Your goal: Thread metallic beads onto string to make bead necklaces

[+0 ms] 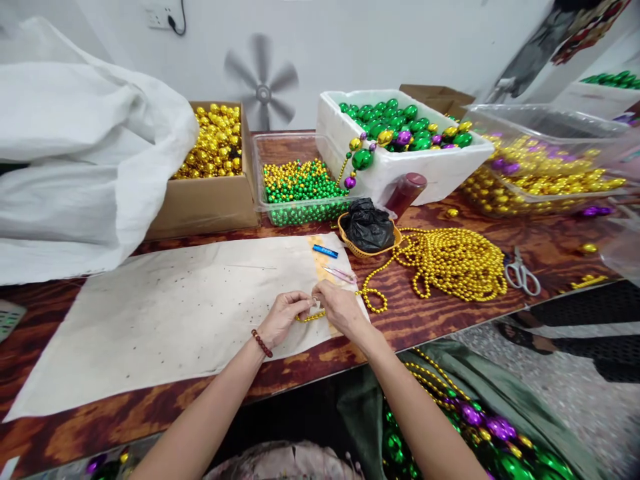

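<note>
A thin strand of gold beads [311, 317] lies on the near part of the bench [450, 313], pinched between both hands where they meet over the right end of a pale sheet of paper [170, 313]. The left hand [284, 317] has its fingers closed on the strand's left end; a dark red bead bracelet [261, 343] circles that wrist. The right hand [340, 308] clamps its fingers on the same strand just beside the left hand's fingertips, and the two hands touch there. From under the right hand the strand loops to the right and runs into a heap of gold bead strings [453, 261] lying on the wood.

Just beyond the hands, on the paper, lie a small blue tube [325, 251] and a pinkish slim tool [340, 273]. Beside them stands a small yellow basket [350, 243] holding a black bag [367, 225]. Scissors [521, 272] rest to the right of the heap.

Farther back, a clear tray [260, 193] holds small green and gold beads, a cardboard box [205, 200] holds large gold balls, and a white foam box [440, 170] holds large green, purple and gold ones. A white sack [75, 160] is bunched at the left. On the person's lap, below the bench edge, lie more strings of green, purple and gold beads [475, 427].
</note>
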{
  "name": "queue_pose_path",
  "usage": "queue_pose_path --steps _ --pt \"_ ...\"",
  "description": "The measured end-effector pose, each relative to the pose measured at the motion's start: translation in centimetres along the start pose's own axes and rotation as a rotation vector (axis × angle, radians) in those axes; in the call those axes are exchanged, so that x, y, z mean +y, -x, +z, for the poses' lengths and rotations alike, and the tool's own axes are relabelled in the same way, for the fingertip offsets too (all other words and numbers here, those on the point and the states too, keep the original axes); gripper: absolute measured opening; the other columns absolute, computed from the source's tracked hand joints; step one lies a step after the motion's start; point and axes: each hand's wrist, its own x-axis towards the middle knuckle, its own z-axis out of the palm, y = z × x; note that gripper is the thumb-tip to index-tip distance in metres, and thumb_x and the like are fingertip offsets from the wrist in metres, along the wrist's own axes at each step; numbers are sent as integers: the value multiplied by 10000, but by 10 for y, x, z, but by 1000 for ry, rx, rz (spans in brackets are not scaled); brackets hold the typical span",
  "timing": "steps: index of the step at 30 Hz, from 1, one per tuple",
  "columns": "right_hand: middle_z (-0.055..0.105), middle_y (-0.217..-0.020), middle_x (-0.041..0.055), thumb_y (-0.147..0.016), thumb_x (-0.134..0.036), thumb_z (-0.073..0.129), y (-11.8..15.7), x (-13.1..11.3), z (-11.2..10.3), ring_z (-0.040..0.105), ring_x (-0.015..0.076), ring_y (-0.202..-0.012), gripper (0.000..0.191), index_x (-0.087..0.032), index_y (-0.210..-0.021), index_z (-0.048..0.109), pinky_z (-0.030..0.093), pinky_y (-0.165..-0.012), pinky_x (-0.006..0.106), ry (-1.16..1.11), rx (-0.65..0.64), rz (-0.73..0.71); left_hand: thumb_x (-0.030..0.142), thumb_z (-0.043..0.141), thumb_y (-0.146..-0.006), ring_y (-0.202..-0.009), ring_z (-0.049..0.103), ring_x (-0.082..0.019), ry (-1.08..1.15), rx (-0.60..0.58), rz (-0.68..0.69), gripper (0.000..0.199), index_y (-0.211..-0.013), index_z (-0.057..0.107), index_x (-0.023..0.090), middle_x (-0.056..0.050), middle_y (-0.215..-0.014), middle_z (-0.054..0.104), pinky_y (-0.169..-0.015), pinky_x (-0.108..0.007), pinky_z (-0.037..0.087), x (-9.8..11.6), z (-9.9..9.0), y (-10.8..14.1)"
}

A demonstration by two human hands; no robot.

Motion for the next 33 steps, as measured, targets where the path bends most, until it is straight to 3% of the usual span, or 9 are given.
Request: queue_pose_path --steps 3,7,9,13,17,28,31,33 --pt "676 -858 25 -972 -153 453 1 2 6 628 170 -752 162 -209 -942 602 390 -652 256 -106 51 -8 306 797 -628 -534 413 -78 78 3 -24 194 -667 714 134 5 -571 559 -554 -245 301 0 1 1" --pt "699 -982 60 -982 -230 495 9 1 4 649 197 -909 142 -208 -1024 629 453 -782 287 -228 328 29 295 775 -639 -541 421 -82 126 61 23 174 -668 707 137 10 -560 552 -570 -247 318 -1 3 3" --pt "696 -941 57 -982 -243 522 14 -4 0 649 195 -888 134 -211 -991 652 462 -786 286 -278 393 7 285 753 -648 -538 415 -84 110 107 68 153 -656 695 144 24 -532 527 -577 -247 324 -3 4 4" --pt "677 -877 55 -1004 -250 501 20 -14 0 647 188 -825 196 -224 -965 690 467 -727 272 -217 297 -59 275 714 -692 -558 425 -93 19 151 152 127 -677 694 150 31 -539 517 -590 -247 341 -9 6 4" --pt "681 -879 68 -1014 -237 475 19 -15 7 653 203 -823 233 -224 -1008 707 448 -684 278 -16 256 -10 305 694 -744 -580 454 -103 -69 133 181 153 -728 712 155 28 -573 534 -601 -246 370 -9 7 8" --pt "691 -868 67 -936 -180 565 14 -22 0 634 192 -749 123 -201 -859 659 326 -553 277 191 108 132 261 620 -798 -661 553 -142 -438 141 325 152 -721 727 185 -17 -702 627 -643 -260 411 -1 12 12" --pt "662 -846 63 -913 -167 544 16 -20 10 610 184 -730 122 -201 -828 625 358 -579 272 54 190 129 271 649 -769 -612 525 -131 -360 169 242 136 -693 704 172 -6 -642 610 -609 -257 394 -4 12 10" --pt "634 -804 43 -902 -189 539 18 -16 20 601 178 -716 111 -207 -813 604 414 -622 275 -218 304 105 297 685 -736 -561 486 -112 -191 172 159 155 -668 680 158 9 -579 571 -576 -249 374 -4 12 9"
